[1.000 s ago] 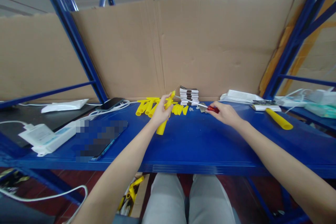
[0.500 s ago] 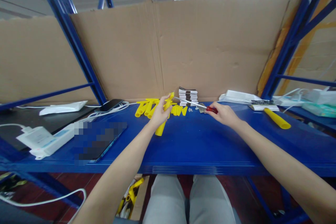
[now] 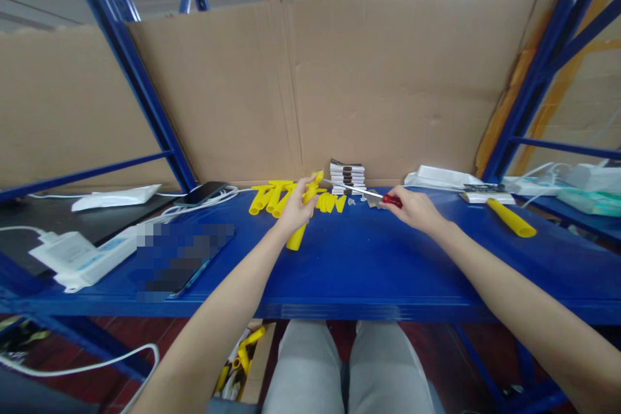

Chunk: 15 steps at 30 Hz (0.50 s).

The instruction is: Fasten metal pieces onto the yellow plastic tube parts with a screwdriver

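My left hand [image 3: 297,206] is closed around a yellow plastic tubular handle [image 3: 294,240], its wide hollow end pointing toward me and its narrow end away. Held in my right hand [image 3: 416,207] is a screwdriver [image 3: 392,200] with a red handle. Its long metal shaft reaches left to the narrow end of the yellow handle; whether the tip touches cannot be made out. Several more yellow handles [image 3: 262,200] lie to the left of my left hand. Small flat yellow pieces [image 3: 330,203] lie between my hands, with tiny metal parts [image 3: 351,200] beside them.
Behind the small pieces stands a stack of white and dark packets [image 3: 347,178] against the cardboard wall [image 3: 388,77]. One yellow tube [image 3: 512,217] lies at the right. Left are a power strip [image 3: 97,265], a tablet-like device [image 3: 194,265] and a phone [image 3: 206,193]. Below sits a box [image 3: 259,362] of yellow parts.
The view has shifted very slightly. Both hands keep their holds in nearly the same places, the screwdriver still pointing at the yellow handle.
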Available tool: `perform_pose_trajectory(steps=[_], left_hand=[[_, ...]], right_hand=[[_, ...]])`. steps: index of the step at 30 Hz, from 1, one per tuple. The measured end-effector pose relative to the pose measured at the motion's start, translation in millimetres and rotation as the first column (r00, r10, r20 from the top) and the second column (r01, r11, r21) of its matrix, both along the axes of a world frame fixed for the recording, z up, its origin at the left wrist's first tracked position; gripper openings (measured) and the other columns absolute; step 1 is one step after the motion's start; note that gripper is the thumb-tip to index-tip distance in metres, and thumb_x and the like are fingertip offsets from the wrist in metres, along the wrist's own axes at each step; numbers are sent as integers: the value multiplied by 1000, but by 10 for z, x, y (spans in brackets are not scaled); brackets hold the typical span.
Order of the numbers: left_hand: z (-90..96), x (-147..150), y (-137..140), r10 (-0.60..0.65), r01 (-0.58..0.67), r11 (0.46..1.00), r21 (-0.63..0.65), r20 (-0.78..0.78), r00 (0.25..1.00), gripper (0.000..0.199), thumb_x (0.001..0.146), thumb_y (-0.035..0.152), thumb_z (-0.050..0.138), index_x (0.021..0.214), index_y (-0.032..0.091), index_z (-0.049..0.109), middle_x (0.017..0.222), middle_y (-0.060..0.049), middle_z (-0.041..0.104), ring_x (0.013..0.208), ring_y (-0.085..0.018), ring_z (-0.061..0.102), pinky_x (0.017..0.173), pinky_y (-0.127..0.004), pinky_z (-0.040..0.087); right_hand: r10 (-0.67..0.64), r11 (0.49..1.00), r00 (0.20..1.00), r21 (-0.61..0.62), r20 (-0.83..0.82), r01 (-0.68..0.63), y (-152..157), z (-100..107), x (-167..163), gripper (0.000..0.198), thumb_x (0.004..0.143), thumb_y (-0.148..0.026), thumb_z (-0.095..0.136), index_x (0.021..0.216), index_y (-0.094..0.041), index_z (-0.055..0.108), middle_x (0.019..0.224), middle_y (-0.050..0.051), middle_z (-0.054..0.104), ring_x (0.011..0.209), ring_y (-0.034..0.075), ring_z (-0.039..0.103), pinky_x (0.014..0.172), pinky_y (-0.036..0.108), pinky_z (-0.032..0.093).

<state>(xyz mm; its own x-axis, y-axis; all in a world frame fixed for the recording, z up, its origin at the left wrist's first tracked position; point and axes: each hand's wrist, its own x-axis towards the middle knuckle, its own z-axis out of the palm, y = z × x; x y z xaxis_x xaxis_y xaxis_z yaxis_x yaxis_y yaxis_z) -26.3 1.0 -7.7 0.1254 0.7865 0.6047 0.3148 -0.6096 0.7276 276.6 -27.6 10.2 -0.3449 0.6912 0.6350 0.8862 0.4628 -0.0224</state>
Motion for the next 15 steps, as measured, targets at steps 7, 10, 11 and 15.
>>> perform_pose_trajectory(steps=[7, 10, 11, 15], left_hand=[[19, -15, 10, -4, 4, 1000, 18, 21, 1000, 48, 85, 31, 60, 131, 26, 47, 109, -8, 58, 44, 1, 42, 35, -11, 37], [44, 5, -37, -21, 22, 999, -27, 15, 1000, 47, 85, 32, 60, 130, 25, 48, 106, -8, 57, 41, 2, 41, 33, -12, 36], [49, 14, -51, -24, 24, 999, -39, 19, 1000, 46, 85, 32, 61, 129, 25, 48, 106, -8, 57, 41, 2, 41, 33, -12, 36], [49, 44, -65, -31, 32, 999, -15, 69, 997, 47, 85, 34, 61, 129, 26, 47, 106, -7, 55, 40, 2, 43, 31, -13, 37]], right_hand=[[50, 999, 999, 14, 17, -50, -13, 14, -16, 26, 91, -45, 50, 94, -21, 60, 84, 9, 72, 74, 23, 68, 61, 29, 45], [32, 999, 999, 9, -44, -32, 13, 3, 25, 22, 88, -43, 55, 93, -22, 58, 80, 7, 72, 69, 23, 67, 58, 28, 43], [26, 1000, 999, 13, -45, -25, 18, 2, 39, 20, 88, -42, 55, 92, -22, 58, 79, 7, 71, 67, 22, 66, 57, 28, 43], [22, 999, 1000, 48, 6, -22, 5, 14, 55, 21, 89, -42, 52, 87, -22, 60, 78, 7, 71, 68, 23, 66, 58, 29, 41]])
